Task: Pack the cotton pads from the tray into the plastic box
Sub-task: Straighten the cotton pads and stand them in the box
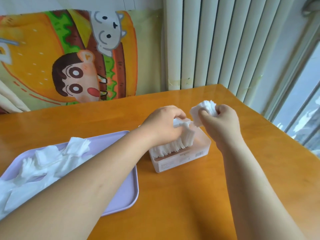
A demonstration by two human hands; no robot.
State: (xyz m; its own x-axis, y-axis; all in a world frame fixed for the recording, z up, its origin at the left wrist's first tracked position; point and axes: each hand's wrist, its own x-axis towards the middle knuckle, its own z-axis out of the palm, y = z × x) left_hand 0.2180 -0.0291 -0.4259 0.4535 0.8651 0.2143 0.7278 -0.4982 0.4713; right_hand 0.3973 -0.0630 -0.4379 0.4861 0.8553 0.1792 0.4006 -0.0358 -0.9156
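A bunch of cotton pads (206, 106) is pinched in the curled fingers of the right hand (223, 120), held just above the far right end of the translucent plastic box (181, 163) at centre frame. The box's long axis is seen to run from lower left to upper right. A row of pads (173, 147) stands on edge inside it and is gripped at its far end by the left hand (162, 123), so a gap is left at the right end, nearest the right hand. Many loose pads (43, 163) are heaped on the lilac tray (124, 193) at lower left, on the wooden table (173, 205), so packing is judged to be partway done
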